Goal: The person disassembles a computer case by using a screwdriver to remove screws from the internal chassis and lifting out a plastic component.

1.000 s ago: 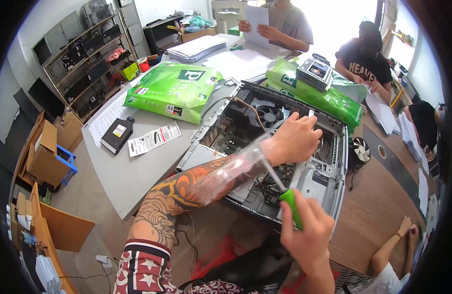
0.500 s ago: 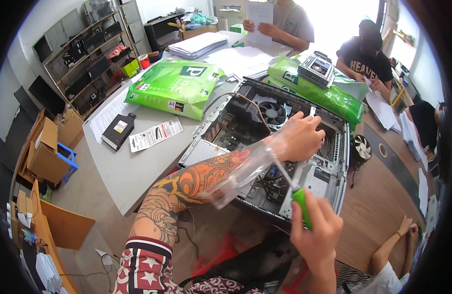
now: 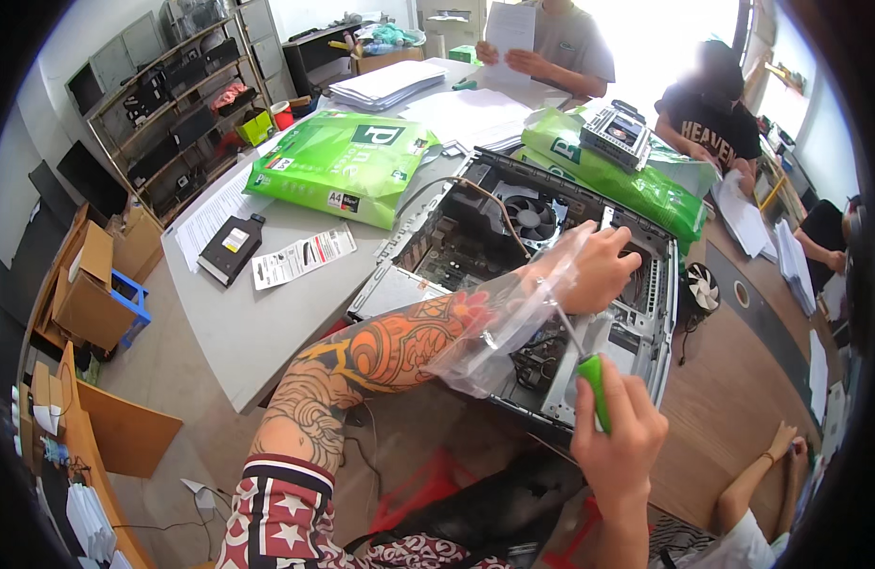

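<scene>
A desktop computer case (image 3: pixel 397 295) lies open on its side before me, its inside facing up. Within it show a black cooling fan (image 3: pixel 530 218), cables and a circuit board. My left hand (image 3: pixel 597 273) reaches over the right half of the case, fingers bent downward; what they grip is hidden. In my right hand (image 3: pixel 625 441) is a screwdriver (image 3: pixel 597 394) with a green handle, closed in my fingers. Its shaft slants up and left toward my left wrist. A clear plastic bag (image 3: pixel 485 353) hangs between the shaft and my left forearm, over the near side of the case.
Green paper packs (image 3: pixel 338 161) lie beyond the case; a metal drive (image 3: pixel 616 135) rests on one. At left are a black optical drive (image 3: pixel 232 248) and a blister card (image 3: pixel 305 256). A loose fan (image 3: pixel 701 284) stands right. Other people sit around the table.
My right hand with the screwdriver has shifted slightly right. The plastic bag has swung and spread wider below the shaft. My left hand has moved slightly right.
</scene>
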Tool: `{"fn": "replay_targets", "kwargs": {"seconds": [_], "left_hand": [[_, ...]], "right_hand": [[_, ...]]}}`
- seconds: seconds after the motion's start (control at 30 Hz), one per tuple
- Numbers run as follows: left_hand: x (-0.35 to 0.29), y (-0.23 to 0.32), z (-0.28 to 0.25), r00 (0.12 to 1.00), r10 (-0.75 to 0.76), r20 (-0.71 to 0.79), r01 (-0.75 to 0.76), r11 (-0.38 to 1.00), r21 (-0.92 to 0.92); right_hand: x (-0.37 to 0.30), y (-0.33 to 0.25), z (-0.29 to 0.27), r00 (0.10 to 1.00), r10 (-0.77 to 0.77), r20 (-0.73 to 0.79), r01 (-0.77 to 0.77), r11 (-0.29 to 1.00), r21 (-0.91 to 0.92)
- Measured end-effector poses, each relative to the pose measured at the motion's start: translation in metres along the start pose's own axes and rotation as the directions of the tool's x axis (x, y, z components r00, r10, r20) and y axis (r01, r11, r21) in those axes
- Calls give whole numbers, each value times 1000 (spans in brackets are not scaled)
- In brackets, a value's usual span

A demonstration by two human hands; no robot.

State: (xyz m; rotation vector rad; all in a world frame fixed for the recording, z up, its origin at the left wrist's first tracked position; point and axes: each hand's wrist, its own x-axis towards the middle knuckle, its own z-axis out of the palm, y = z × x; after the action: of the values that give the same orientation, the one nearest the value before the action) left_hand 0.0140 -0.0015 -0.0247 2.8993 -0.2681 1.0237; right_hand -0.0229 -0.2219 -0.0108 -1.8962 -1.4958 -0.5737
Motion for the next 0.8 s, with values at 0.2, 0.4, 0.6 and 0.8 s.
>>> {"fn": "replay_targets", "kwargs": {"seconds": [0.2,0.4,0.6,0.8], "left_hand": [[1,6,2,1000,6,10,-6,999,-35],[0,4,-4,999,36,-29,-36,999,-20],[-3,3,-6,1000,22,12,-22,1000,10],[1,3,2,998,61,-24,-62,998,-16]], "right_hand": [[-10,-30,8,989,-115,91,98,981,169],[-3,-37,-5,993,-108,48,102,989,103],[-10,-3,-12,1000,-1,9,1,1000,-14],[-14,-42,2,993,-118,21,113,978,177]]}}
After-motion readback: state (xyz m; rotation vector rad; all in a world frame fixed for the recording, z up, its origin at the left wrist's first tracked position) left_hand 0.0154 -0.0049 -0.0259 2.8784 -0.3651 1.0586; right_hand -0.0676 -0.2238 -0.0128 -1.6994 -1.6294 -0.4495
